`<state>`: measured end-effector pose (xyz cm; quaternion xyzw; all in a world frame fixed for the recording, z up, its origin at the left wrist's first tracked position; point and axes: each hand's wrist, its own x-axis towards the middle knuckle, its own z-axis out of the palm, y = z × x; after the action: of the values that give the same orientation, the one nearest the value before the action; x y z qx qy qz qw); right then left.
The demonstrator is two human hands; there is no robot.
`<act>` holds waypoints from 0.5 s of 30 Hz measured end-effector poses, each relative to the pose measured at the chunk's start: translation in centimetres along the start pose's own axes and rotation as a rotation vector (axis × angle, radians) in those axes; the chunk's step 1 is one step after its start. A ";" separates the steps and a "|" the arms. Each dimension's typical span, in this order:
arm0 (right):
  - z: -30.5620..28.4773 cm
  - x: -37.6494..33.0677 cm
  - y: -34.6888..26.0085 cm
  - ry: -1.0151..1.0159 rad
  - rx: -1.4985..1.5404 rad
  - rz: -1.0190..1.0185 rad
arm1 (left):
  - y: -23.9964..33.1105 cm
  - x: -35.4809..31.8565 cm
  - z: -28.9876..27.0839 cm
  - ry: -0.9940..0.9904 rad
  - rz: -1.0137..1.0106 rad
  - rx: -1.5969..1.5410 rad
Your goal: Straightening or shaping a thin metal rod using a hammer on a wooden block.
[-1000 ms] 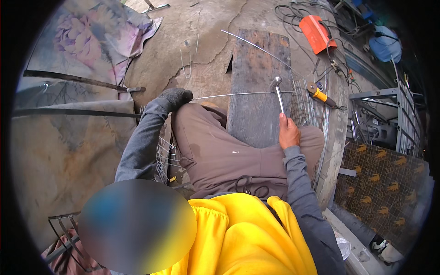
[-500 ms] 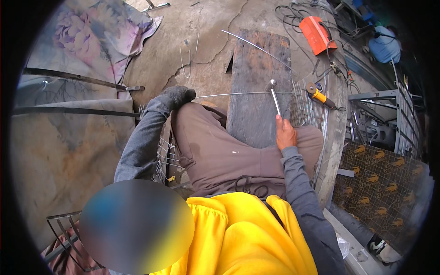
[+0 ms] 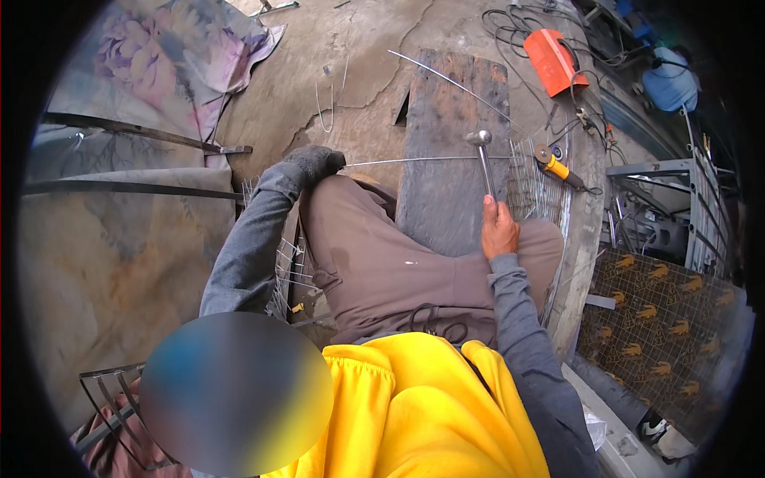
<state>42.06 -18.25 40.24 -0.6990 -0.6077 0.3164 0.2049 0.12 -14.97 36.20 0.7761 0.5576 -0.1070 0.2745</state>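
Observation:
My left hand (image 3: 321,164), in a dark grey glove, is closed on one end of a thin metal rod (image 3: 430,159) beside my left knee. The rod stretches rightward across a worn wooden plank (image 3: 446,203). My bare right hand (image 3: 500,229) is wrapped round the handle of a metal hammer (image 3: 485,159). The hammer's head is above the plank, close to the rod; whether it touches the rod I cannot tell. A second thin rod (image 3: 446,79) lies slantwise over the plank's far end.
Right of the plank are metal wire mesh (image 3: 526,183) and a yellow angle grinder (image 3: 558,168). An orange box-shaped machine (image 3: 554,62) with cables stands farther back. On the left hangs flowered cloth (image 3: 135,56) by metal bars. A person in blue (image 3: 671,80) is at far right.
The hammer head has risen slightly away from the rod, its handle tilting a little. My left hand stays on the rod's end, and the whole view has shifted slightly.

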 end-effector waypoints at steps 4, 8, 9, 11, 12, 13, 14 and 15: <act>0.8 0.6 1.5 -0.039 -0.197 -0.012 | -0.1 0.5 0.1 0.022 0.020 -0.006; 0.0 0.4 -0.1 0.013 -0.067 0.001 | -0.2 0.5 0.2 0.014 0.026 -0.012; 0.0 0.1 -0.3 0.027 0.005 0.013 | -0.2 0.5 0.2 0.000 0.028 -0.007; 0.0 -0.2 -0.3 0.056 0.017 -0.021 | -0.2 0.7 0.0 -0.012 0.034 0.002; 0.0 -0.3 -0.2 0.084 0.029 -0.056 | -0.2 0.8 -0.1 -0.009 0.042 -0.011; 0.3 -0.3 0.1 0.085 0.030 -0.054 | -0.1 0.8 -0.2 -0.007 0.051 -0.022; 0.7 -0.2 0.5 0.068 -0.032 -0.062 | 0.1 0.8 -0.4 -0.005 0.060 -0.034; 0.9 -0.2 0.8 0.051 -0.093 -0.070 | 0.3 0.8 -0.5 -0.003 0.069 -0.045</act>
<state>41.99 -18.70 39.07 -0.6941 -0.6403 0.2625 0.1983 0.57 -14.13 36.36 0.7882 0.5323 -0.0860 0.2965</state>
